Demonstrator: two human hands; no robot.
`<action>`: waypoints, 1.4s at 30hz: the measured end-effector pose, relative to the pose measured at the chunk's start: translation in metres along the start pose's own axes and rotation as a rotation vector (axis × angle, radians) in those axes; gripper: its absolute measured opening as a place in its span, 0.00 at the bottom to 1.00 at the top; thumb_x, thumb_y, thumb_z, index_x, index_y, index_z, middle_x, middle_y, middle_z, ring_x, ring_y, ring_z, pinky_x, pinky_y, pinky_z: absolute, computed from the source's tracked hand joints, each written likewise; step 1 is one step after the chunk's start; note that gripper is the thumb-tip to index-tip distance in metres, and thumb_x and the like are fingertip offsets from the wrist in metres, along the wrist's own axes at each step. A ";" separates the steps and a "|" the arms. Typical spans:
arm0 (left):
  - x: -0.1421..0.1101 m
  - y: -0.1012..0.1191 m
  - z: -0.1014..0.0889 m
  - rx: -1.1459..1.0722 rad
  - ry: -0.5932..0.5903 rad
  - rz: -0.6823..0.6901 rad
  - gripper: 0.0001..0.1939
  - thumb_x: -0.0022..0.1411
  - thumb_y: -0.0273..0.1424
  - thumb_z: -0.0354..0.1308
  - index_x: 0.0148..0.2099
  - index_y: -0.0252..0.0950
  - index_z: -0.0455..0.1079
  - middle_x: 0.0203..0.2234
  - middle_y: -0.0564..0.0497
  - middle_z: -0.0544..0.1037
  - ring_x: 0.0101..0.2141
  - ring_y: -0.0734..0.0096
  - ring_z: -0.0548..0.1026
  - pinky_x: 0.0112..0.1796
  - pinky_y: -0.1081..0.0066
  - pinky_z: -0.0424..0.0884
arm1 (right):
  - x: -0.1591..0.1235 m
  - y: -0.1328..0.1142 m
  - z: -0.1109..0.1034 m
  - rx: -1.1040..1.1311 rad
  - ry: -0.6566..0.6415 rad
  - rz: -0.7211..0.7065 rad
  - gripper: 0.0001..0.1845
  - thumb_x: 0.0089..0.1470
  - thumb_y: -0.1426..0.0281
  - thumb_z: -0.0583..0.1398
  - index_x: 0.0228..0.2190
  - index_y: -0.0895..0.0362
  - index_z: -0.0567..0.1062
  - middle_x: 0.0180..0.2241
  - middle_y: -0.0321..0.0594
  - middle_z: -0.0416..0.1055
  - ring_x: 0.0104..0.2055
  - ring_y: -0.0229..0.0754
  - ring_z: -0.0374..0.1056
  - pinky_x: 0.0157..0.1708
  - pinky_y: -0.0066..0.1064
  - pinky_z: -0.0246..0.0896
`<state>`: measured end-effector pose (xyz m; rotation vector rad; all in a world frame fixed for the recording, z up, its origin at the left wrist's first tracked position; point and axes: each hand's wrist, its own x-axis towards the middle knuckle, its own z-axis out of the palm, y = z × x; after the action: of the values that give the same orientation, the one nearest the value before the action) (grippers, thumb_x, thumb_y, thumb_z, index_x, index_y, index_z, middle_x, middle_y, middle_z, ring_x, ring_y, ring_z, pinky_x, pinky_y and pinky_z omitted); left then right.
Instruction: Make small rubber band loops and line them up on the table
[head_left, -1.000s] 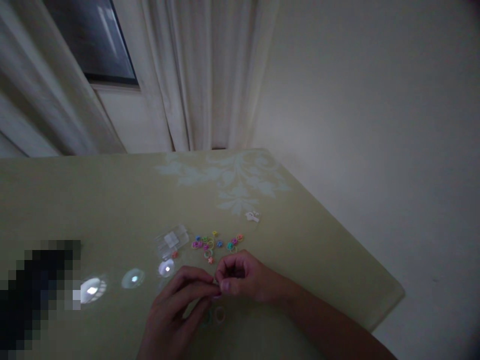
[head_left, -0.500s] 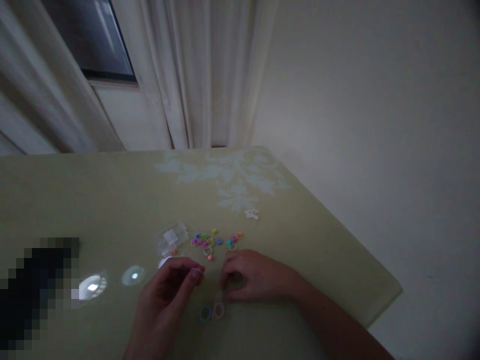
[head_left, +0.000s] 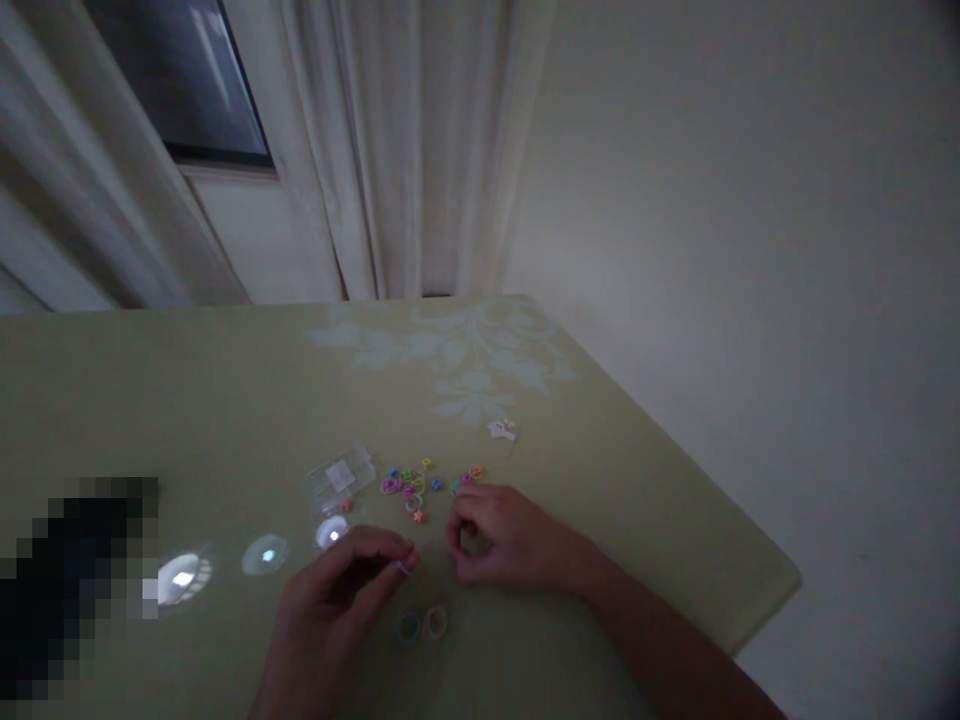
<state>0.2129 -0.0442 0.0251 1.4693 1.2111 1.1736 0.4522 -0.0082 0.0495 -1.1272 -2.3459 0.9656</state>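
Note:
My left hand [head_left: 341,600] is closed, its thumb and forefinger pinching a small pale band [head_left: 406,567] that is mostly hidden by the fingertips. To its right, my right hand [head_left: 504,540] has thumb and fingertips drawn together just above the table; whatever they hold, if anything, is too small to make out. Beyond both hands lies a scatter of small coloured bands and star-shaped pieces [head_left: 409,489], with an orange star [head_left: 418,517] nearest me. A bluish ring [head_left: 408,627] and a pinkish ring [head_left: 435,623] rest side by side in front of my hands.
A clear plastic case [head_left: 341,478] lies left of the coloured pieces. Farther back is a small white object [head_left: 502,430]. The greenish table [head_left: 660,520] has an angled right edge along the wall. Curtains [head_left: 420,150] hang behind it, and a dark blurred-out shape [head_left: 67,580] is at the left.
My right hand has risen a little away from the pinkish ring, toward the coloured pieces. My left hand has shifted slightly right and nearer me, still pinching the pale band.

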 end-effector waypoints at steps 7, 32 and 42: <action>-0.006 0.004 0.006 0.073 -0.162 0.169 0.07 0.64 0.33 0.67 0.45 0.47 0.85 0.34 0.52 0.88 0.34 0.65 0.87 0.34 0.76 0.82 | 0.000 -0.016 0.016 0.550 0.113 0.133 0.06 0.54 0.68 0.67 0.32 0.58 0.78 0.30 0.32 0.67 0.31 0.34 0.59 0.31 0.26 0.55; -0.005 0.003 0.003 0.170 -0.004 0.197 0.05 0.65 0.36 0.66 0.40 0.44 0.82 0.35 0.52 0.88 0.35 0.65 0.86 0.37 0.74 0.83 | 0.009 0.033 -0.004 -0.302 0.211 0.112 0.03 0.62 0.71 0.67 0.39 0.57 0.82 0.39 0.41 0.75 0.41 0.41 0.71 0.42 0.30 0.63; -0.006 0.006 0.007 0.116 -0.014 0.104 0.10 0.66 0.40 0.65 0.35 0.40 0.79 0.29 0.50 0.85 0.32 0.64 0.85 0.33 0.73 0.82 | 0.019 0.028 0.009 -0.356 0.282 0.087 0.08 0.62 0.73 0.64 0.45 0.56 0.79 0.43 0.43 0.75 0.45 0.44 0.70 0.48 0.34 0.65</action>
<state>0.2207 -0.0514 0.0287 1.6418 1.2230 1.1765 0.4508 0.0159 0.0238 -1.4041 -2.3005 0.3851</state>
